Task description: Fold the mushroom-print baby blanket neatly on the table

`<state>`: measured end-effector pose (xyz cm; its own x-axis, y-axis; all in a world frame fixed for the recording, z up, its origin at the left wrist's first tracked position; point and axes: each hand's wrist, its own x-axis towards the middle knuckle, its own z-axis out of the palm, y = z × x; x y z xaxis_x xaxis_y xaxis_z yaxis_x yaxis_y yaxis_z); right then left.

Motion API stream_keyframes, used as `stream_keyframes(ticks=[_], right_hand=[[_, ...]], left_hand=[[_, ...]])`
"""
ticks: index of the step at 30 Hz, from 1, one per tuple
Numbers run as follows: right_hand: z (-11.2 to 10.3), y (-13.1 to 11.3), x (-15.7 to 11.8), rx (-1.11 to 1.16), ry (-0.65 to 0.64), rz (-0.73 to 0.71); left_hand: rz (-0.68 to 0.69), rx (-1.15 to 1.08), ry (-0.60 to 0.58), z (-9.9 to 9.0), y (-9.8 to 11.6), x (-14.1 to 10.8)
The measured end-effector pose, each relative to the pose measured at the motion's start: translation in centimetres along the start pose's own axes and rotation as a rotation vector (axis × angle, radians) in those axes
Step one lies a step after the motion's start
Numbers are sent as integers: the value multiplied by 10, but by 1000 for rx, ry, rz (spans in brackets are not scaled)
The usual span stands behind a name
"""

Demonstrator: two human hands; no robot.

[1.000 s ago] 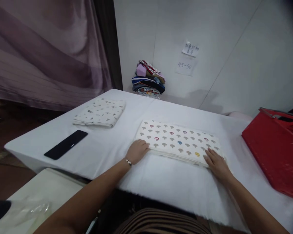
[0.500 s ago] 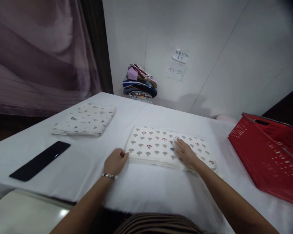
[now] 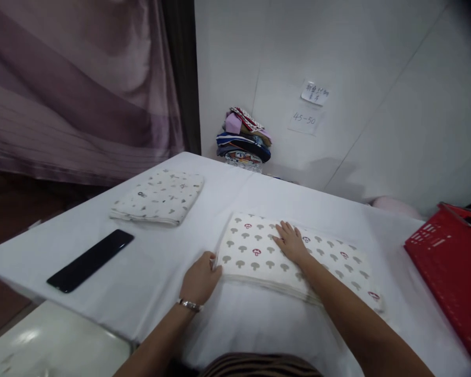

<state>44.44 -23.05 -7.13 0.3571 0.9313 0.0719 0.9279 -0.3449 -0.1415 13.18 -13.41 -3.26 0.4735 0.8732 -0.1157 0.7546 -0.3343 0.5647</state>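
A folded white cloth (image 3: 251,269) printed with grey, red and dark mushrooms lies lengthwise on the white-covered table (image 3: 168,267). My left hand (image 3: 201,277), with a bracelet on the wrist, is closed at its near left corner, thumb and curled fingers at the edge. Flat on top of the cloth, left of its middle, rests my right hand (image 3: 292,242) with fingers spread. Part of the cloth is hidden under that hand and forearm.
Further left lies another folded white cloth (image 3: 160,198) with a small print. A black phone-like slab (image 3: 90,260) sits in front of it. A red plastic basket (image 3: 451,262) stands at the right. Behind the table is a stack of folded fabrics (image 3: 243,139) by the wall.
My right hand has slid left across the cloth, from right of its middle to left of it. My left hand stays at the left edge. The view has turned, shifting everything rightward.
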Motion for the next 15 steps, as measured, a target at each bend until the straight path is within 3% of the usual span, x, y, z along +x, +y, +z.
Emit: stream_keyframes(ticks=[5,9,12,15], right_hand=[[-6,-11,0,41,-16,28],[-9,-53,-1,78,17,-77],[-3,-82,-5,102,-25,-180],[1,-99,-12,106,-61,-175]], left_hand=[[6,-286,23,6,-7,4],[20,-460,72,8,-16,6],[0,-466,118,8,-21,6],[-25,-458,138,7,-24,5]])
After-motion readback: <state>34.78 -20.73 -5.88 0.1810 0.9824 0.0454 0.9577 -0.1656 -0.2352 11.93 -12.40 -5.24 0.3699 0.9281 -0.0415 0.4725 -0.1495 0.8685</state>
